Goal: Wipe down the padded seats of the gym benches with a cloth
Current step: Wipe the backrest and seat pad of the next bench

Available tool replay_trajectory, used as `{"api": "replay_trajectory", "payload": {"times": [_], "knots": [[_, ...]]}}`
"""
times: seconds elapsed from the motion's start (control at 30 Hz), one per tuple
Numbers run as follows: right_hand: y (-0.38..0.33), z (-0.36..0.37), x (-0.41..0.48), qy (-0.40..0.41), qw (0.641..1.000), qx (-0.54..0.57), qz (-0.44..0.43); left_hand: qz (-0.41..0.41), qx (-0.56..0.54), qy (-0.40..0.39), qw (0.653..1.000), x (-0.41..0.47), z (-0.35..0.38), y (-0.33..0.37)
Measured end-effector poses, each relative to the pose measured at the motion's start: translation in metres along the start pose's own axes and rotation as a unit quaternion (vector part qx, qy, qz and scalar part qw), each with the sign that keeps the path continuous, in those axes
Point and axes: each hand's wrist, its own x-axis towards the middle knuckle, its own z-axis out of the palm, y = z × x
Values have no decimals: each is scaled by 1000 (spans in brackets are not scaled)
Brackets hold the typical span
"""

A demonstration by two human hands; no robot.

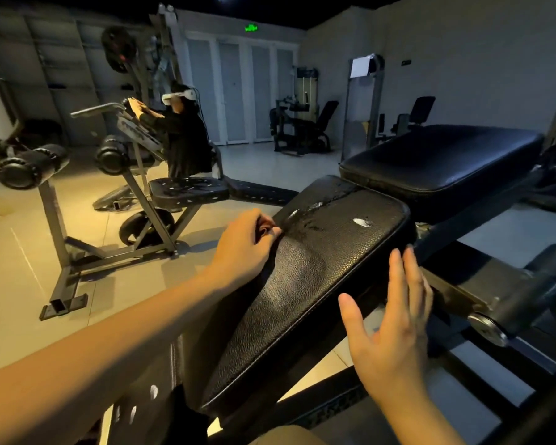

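The left hand (pixel 246 244) curls at the edge of the seat pad (pixel 302 284) with its fingertips tucked out of sight. Something small and dark shows between them, too little to tell whether it is a cloth. The right hand (pixel 395 329) has its forearm cut off at the bottom edge. The green sign (pixel 251 27) above the doors is too blurred to read.

Left hand (pixel 244 242) curled at seat pad (pixel 302 284) edge; right hand (pixel 395 329) outstretched alongside.

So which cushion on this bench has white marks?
The nearer cushion, which the left hand touches; the farther cushion shows none.
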Motion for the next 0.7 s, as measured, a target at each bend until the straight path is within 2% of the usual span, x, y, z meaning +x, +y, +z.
{"api": "replay_trajectory", "payload": {"times": [0.13, 0.2, 0.27, 0.33, 0.4, 0.47, 0.57, 0.63, 0.7], "knots": [[-2, 0, 0, -8, 1000, -16, 0, 197, -17, -49, 979, -64, -5, 48], [-2, 0, 1, -10, 1000, -26, 1, 217, -5, -56, 974, -59, -6, 44], [-2, 1, 0, -6, 1000, -29, -2, 150, 6, -29, 988, -32, -1, 24], [-2, 1, 0, -3, 1000, -28, -5, 34, 18, 0, 999, 6, 2, 2], [0, 0, -1, -4, 1000, -30, -3, -77, 42, 21, 996, 31, 6, -9], [0, 0, -1, -3, 999, -33, 0, -89, 51, 30, 994, 29, 9, 2], [-3, 2, 0, 4, 999, -38, 1, 48, 1, 8, 999, -10, 11, 40], [-4, 2, 0, 0, 999, -44, -1, 173, -16, -22, 985, -38, 8, 58], [-2, 2, 0, -3, 999, -41, 0, 238, -4, -27, 971, -41, 6, 55]]}}
